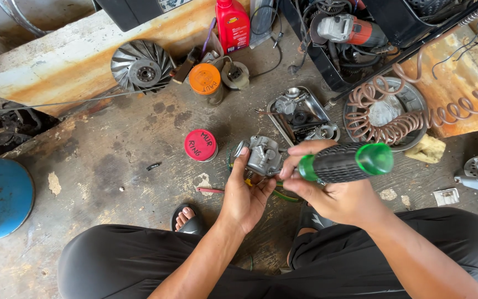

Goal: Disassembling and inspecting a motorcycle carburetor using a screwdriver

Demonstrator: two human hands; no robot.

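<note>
Carburetor (262, 156), a small grey metal casting, sits in your left hand (244, 194) above the stained concrete floor (117, 166), just in front of your knees; your fingers are curled around its underside and thumb side, grasping it. Your right hand (327, 194) is clenched around a screwdriver (345, 163) (black ribbed grip, translucent green butt), its working end pointing left toward the carburetor body; the tip itself is hidden behind your fingers. Just beyond the carburetor lies a metal tray (276, 119) holding more small carburetor parts. Left of it stands a red-lidded tin (201, 145), and farther back an orange-lidded tin (205, 79) near a finned clutch fan (142, 66). A coiled brown air hose (394, 124) drapes over a round metal pan at the right.
</note>
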